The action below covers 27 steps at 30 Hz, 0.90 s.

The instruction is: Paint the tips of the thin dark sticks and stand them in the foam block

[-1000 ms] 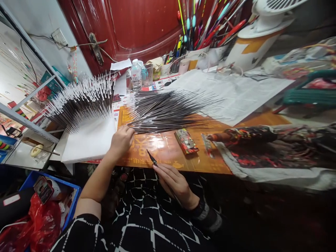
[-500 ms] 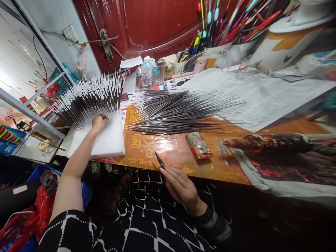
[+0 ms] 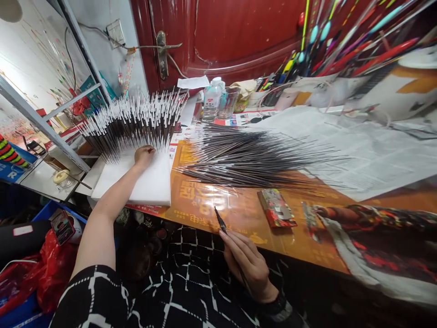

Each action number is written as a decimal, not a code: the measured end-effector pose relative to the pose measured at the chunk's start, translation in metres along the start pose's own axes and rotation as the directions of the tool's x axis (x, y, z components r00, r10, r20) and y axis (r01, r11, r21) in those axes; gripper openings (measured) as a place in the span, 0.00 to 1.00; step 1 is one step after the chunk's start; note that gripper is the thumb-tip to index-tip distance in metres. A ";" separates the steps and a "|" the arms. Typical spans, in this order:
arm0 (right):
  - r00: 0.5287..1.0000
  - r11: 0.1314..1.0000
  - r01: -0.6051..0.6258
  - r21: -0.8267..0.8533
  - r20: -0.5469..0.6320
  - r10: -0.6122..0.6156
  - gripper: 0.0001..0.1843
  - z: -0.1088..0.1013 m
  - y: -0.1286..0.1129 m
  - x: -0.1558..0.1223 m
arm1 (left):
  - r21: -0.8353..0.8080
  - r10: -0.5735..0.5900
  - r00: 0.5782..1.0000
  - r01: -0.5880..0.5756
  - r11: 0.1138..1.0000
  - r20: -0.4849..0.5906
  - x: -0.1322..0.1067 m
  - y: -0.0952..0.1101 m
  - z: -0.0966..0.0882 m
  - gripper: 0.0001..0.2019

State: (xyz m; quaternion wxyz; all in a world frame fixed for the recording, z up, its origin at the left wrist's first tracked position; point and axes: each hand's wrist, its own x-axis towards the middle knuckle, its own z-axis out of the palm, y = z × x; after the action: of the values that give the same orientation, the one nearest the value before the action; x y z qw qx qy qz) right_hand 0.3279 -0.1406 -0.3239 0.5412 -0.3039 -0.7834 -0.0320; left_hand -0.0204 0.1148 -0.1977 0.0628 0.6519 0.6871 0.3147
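My left hand (image 3: 144, 156) is closed with its fingertips pinched together, at the front of the standing rows on a white foam block (image 3: 152, 184). Whatever sits between those fingertips is too small to make out. Many thin dark sticks with white tips, like fishing floats (image 3: 131, 120), stand upright in the back of the foam. Low over the table's front edge, my right hand (image 3: 247, 264) grips a slim paintbrush (image 3: 221, 222), its dark tip pointing up and away. A heap of similar dark floats (image 3: 239, 157) lies flat on the table to the right of the foam.
A paint-smeared box (image 3: 277, 208) lies near the front edge, left of a stained cloth (image 3: 385, 246). Behind the heap stand a plastic bottle (image 3: 213, 100) and a glass (image 3: 228, 104). White paper (image 3: 358, 150) covers the back right. A metal shelf post (image 3: 77, 59) rises at left.
The view has shifted, so most things appear farther right. My left hand has moved slightly right and back along the foam, still pinched. My right hand keeps hold of the paintbrush.
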 end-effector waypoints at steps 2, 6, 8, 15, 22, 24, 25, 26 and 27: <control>1.000 1.000 0.001 -0.004 -0.002 -0.001 0.38 0.000 0.000 -0.002 | -0.018 0.003 1.000 -0.003 1.000 -0.018 -0.001 -0.001 0.001 0.09; 1.000 1.000 0.016 -0.011 0.011 -0.016 0.38 0.000 0.000 -0.005 | -0.036 0.019 0.998 -0.022 0.999 -0.059 -0.002 0.000 0.002 0.09; 1.000 1.000 0.020 -0.020 0.011 -0.020 0.38 0.000 0.000 -0.006 | -0.039 0.035 0.997 -0.038 0.999 -0.073 -0.003 0.002 0.002 0.09; 1.000 0.999 -0.001 -0.038 0.008 0.001 0.37 0.001 -0.001 -0.005 | -0.029 0.059 0.996 -0.061 0.998 -0.066 -0.004 0.005 0.002 0.09; 1.000 0.999 -0.014 -0.051 -0.001 0.014 0.37 0.003 -0.001 -0.007 | -0.010 0.045 0.999 -0.045 0.999 0.005 -0.005 0.004 0.003 0.09; 1.000 0.999 -0.016 -0.049 0.003 0.016 0.37 0.002 0.000 -0.008 | -0.001 0.036 0.999 -0.036 0.999 0.016 -0.005 0.004 0.003 0.09; 1.000 0.999 -0.017 -0.046 0.006 0.017 0.37 0.002 0.000 -0.008 | 0.005 0.031 0.999 -0.031 1.000 0.020 -0.005 0.004 0.003 0.09; 1.000 0.999 -0.017 -0.043 0.011 0.018 0.37 0.002 0.000 -0.008 | 0.011 0.027 0.999 -0.027 1.000 0.023 -0.004 0.005 0.003 0.10; 1.000 0.999 -0.017 -0.040 0.014 0.018 0.37 0.002 0.000 -0.007 | 0.017 0.024 0.999 -0.025 1.000 0.028 -0.004 0.005 0.003 0.10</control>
State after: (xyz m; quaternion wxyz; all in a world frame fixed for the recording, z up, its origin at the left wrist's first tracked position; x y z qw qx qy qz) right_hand 0.3282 -0.1433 -0.3309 0.5296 -0.3217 -0.7839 -0.0407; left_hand -0.0138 0.1119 -0.1992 0.0628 0.6652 0.6808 0.3002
